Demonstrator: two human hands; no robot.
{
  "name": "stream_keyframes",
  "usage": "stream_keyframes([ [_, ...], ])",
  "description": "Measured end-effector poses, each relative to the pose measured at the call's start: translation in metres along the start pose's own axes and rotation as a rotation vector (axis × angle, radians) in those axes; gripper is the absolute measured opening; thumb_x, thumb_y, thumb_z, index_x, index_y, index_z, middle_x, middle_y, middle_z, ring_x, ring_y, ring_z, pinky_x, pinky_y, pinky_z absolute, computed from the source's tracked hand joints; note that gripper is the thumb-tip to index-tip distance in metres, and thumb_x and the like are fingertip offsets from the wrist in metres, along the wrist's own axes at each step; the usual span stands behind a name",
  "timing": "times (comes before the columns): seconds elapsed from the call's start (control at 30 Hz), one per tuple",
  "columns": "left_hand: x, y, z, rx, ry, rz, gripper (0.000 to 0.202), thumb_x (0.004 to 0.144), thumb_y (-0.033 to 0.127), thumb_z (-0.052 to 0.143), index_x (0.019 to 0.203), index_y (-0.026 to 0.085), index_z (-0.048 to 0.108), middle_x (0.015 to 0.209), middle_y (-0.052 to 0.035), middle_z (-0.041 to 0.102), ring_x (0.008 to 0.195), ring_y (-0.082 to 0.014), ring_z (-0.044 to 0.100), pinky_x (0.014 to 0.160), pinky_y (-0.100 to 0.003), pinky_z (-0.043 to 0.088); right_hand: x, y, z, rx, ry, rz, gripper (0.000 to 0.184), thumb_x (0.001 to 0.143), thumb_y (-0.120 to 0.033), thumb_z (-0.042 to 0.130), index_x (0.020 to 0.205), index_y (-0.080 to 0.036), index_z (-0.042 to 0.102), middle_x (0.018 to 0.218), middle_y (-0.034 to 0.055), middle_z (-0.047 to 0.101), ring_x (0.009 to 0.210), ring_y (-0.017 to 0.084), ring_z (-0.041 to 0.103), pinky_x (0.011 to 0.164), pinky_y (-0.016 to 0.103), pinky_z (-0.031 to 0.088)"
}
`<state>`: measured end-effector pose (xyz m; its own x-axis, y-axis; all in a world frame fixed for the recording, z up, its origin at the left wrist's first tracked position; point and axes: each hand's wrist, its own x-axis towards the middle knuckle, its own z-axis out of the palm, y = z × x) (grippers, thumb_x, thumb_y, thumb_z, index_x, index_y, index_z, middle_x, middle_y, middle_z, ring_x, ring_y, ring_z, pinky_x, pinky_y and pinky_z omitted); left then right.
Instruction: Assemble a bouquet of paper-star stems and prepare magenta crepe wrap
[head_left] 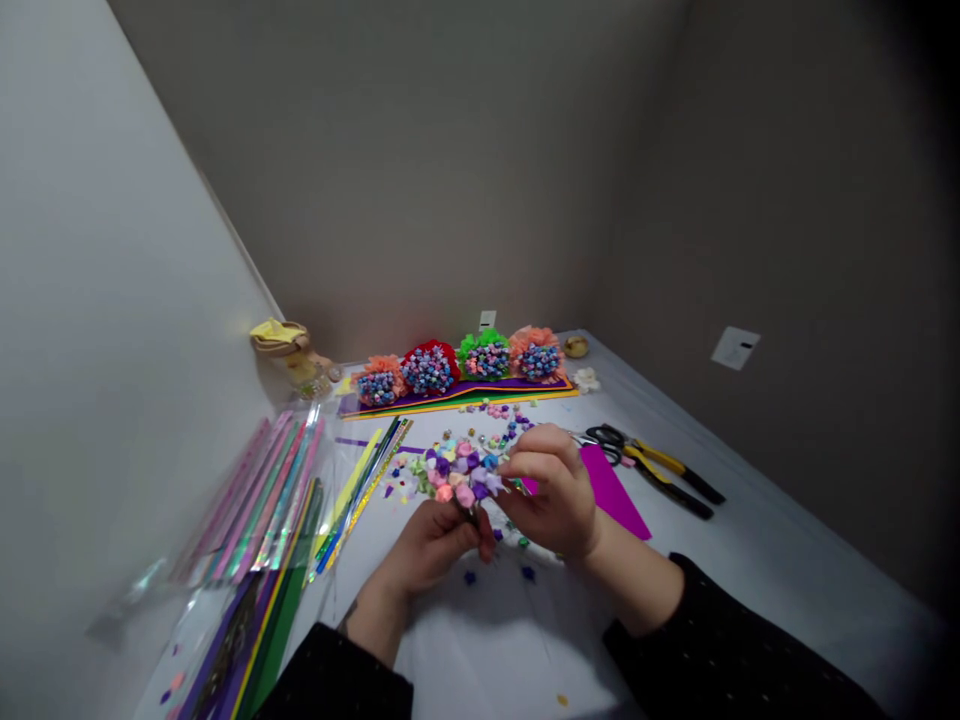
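Sitting just above the left fingers (454, 542), by which it is clamped low, the rounded bunch of pastel, paper-like stars (463, 472) is judged light, crushable, best gripped beneath; whether the right fingers (538, 466) beside it are closed cannot be told

Room at near middle of table (502, 650); strips (262, 490) block left, yellow-handled tool (658, 477) right

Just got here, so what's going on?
A person's left hand holds a bunch of small colourful pieces, and the right hand is at its edge; whether it pinches one is unclear. Behind, four similar bundles in ruffled wraps sit in a row. Scissors and pliers lie to the right.
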<state>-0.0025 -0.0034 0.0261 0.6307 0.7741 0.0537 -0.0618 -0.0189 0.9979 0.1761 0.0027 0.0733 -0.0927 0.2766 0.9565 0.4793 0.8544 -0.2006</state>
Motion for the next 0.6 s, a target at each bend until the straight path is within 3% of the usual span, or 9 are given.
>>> stream_keyframes([
  [0.3, -0.0001, 0.0068, -0.0011, 0.080, -0.014, -0.016, 0.044, 0.080, 0.054, 0.056, 0.068, 0.013, 0.066, 0.064, -0.0053, 0.061, 0.067, -0.0166, 0.055, 0.069, -0.028, 0.042, -0.0017, -0.0013, -0.0015, 0.002, -0.047, 0.001, 0.026, 0.074, -0.008, 0.056, 0.094, -0.024, 0.057, 0.080, 0.0013, 0.051, 0.071, 0.014, 0.054, 0.063, 0.029, 0.049],
  [0.6, 0.0011, 0.0058, 0.0019, 0.074, 0.009, -0.022, 0.043, 0.078, 0.054, 0.059, 0.070, 0.013, 0.068, 0.066, -0.0063, 0.065, 0.068, -0.0167, 0.058, 0.069, -0.028, 0.044, -0.0088, 0.0060, -0.0051, -0.134, -0.023, -0.101, 0.016, 0.078, -0.017, 0.059, 0.093, -0.022, 0.056, 0.080, 0.0016, 0.050, 0.070, 0.015, 0.052, 0.065, 0.030, 0.047],
])
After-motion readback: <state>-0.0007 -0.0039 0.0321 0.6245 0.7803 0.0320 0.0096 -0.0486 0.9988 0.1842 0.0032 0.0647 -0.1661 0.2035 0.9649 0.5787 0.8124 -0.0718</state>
